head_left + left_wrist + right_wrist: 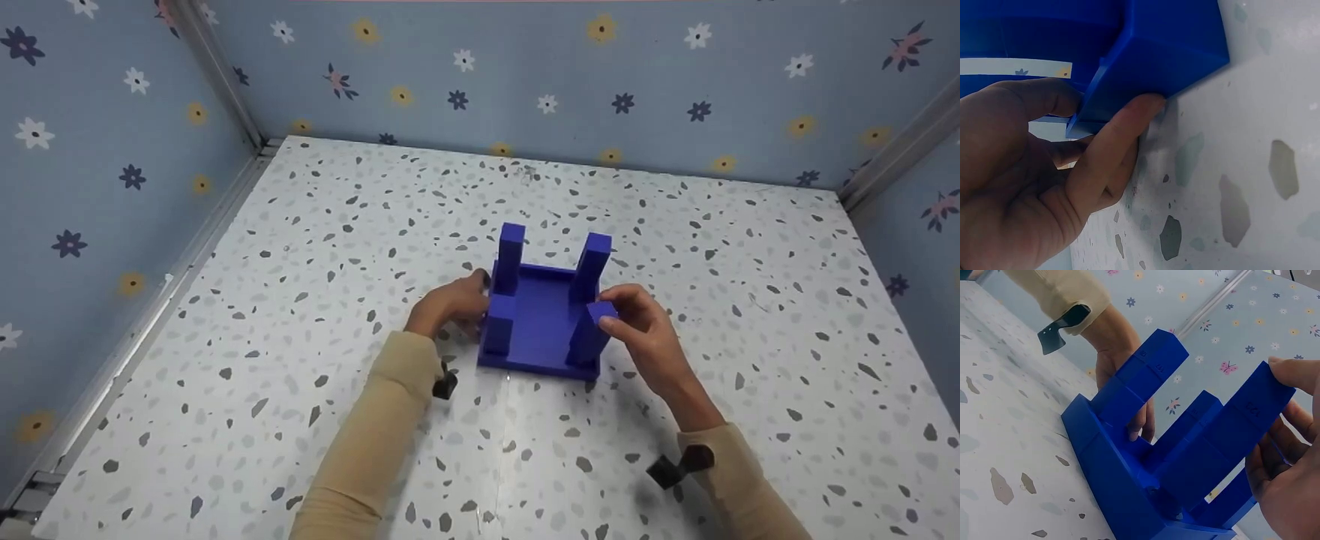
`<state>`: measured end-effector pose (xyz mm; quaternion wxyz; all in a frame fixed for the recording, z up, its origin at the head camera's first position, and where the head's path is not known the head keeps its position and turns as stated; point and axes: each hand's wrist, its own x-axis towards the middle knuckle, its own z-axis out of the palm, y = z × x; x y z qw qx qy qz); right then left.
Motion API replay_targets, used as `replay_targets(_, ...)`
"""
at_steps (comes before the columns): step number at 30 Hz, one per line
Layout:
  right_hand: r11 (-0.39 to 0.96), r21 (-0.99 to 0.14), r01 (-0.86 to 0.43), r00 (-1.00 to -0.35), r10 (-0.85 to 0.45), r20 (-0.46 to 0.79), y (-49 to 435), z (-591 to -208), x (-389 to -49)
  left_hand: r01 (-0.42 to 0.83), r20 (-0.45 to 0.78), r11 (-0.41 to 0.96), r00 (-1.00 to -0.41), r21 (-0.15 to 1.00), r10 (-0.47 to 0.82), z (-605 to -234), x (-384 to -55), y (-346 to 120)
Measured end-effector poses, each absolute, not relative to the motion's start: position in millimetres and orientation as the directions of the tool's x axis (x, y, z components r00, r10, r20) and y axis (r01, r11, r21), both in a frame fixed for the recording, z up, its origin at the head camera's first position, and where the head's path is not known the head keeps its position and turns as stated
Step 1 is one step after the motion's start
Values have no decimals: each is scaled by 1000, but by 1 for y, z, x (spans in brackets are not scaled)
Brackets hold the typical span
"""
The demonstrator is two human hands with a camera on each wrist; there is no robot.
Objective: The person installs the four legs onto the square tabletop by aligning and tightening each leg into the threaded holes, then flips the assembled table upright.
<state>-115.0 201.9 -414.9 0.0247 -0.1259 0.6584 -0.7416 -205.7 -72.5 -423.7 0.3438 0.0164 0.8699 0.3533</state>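
A blue plastic tray-like base lies on the table with a square post standing at each corner, like a small upturned table. The left hand grips the base's left side; in the left wrist view its thumb lies at the rim and a finger along the outer wall. With thumb and fingers, the right hand pinches the upper end of the near right post, which carries small printed marks. The near left post and the far posts stand untouched. Fingertips of the left hand are partly hidden behind the base in the head view.
The white speckled tabletop extends around the blue piece. Blue floral panels wall it at the back and sides, with a metal frame post in the left corner. A black strap piece sticks out at the right sleeve.
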Motion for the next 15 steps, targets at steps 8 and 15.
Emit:
replay_targets(8,-82,-983,-166,-972,-155,177,201,-417,-115,-200,-582,757,-765,622,276,-425,-207,-74)
replay_targets(15,-29,-981,-191,-967,-168,193,201,-418,-114,-196,-587,771,-765,606,267,-423,-207,-73)
